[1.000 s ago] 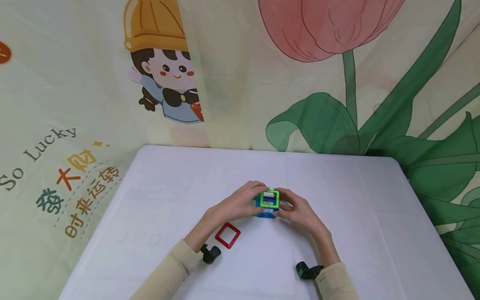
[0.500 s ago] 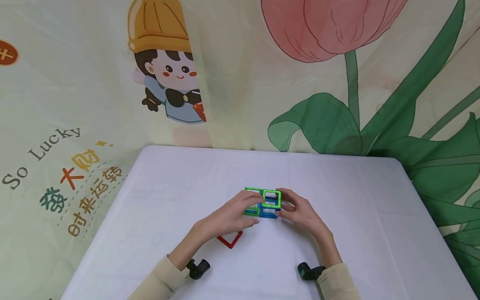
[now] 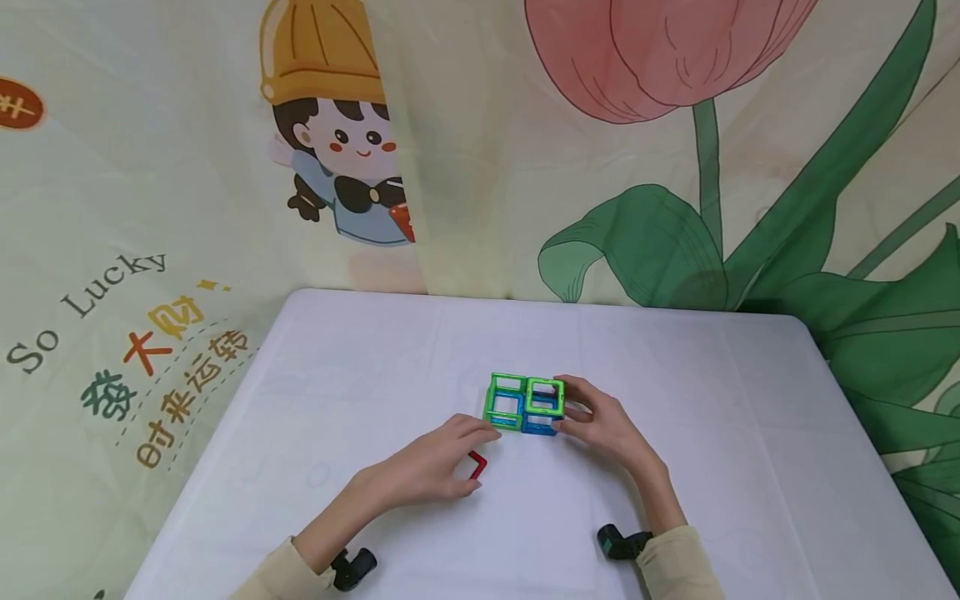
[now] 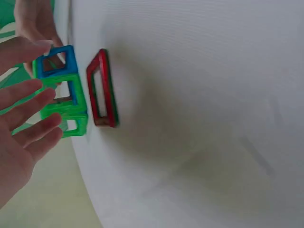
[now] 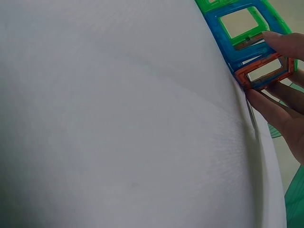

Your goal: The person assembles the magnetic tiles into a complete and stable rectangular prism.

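Note:
A block of joined magnetic tiles point(image 3: 528, 397), open square frames in green and blue, stands on the table. In the right wrist view a red-orange tile point(image 5: 241, 77) forms its end. My right hand point(image 3: 603, 427) holds that end, thumb on one side and fingers on the other. My left hand point(image 3: 420, 468) hovers over a loose red magnetic tile point(image 3: 482, 462), its fingers extended and apart from the thumb. The hand hides most of this tile in the head view. In the left wrist view the red tile point(image 4: 109, 90) lies flat, apart from the palm and fingers.
The white-covered table point(image 3: 675, 375) runs back to a printed cloth backdrop point(image 3: 465, 167) with a cartoon figure and a tulip. Small black cameras point(image 3: 354, 570) are strapped to both wrists.
My left hand has let go of the block and moved left and toward me, over the loose red tile. The block's left part is uncovered now. My right hand keeps its hold.

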A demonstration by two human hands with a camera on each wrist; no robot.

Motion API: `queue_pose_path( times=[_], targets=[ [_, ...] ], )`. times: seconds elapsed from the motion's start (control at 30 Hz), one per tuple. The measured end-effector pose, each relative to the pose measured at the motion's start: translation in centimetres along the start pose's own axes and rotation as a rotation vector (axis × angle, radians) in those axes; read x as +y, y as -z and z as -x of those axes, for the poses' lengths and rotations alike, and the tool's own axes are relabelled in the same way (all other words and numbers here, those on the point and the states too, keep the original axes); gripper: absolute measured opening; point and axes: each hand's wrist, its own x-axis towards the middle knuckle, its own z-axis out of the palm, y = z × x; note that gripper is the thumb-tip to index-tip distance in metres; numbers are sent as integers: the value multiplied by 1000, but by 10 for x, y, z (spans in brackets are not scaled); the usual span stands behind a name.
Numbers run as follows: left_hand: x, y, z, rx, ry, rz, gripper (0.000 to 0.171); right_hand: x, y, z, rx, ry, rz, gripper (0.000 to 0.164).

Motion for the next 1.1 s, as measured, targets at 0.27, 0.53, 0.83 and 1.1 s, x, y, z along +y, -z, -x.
queue_pose_path(
  times=[0.27,0.53,0.83,1.1],
  targets=[
    [-9,-18,9,-108,47,-155,74,0,1,-1,6,-1,10,72],
    [-9,-22,9,-84,-13,-250,65,3,1,-2,2,25,20,72],
    [-4,-20,5,-83,-23,-339,50,2,0,-1,1,6,12,71],
    [-6,-17,4,-73,-27,-378,45,1,2,0,-4,15,0,71]
  ],
)
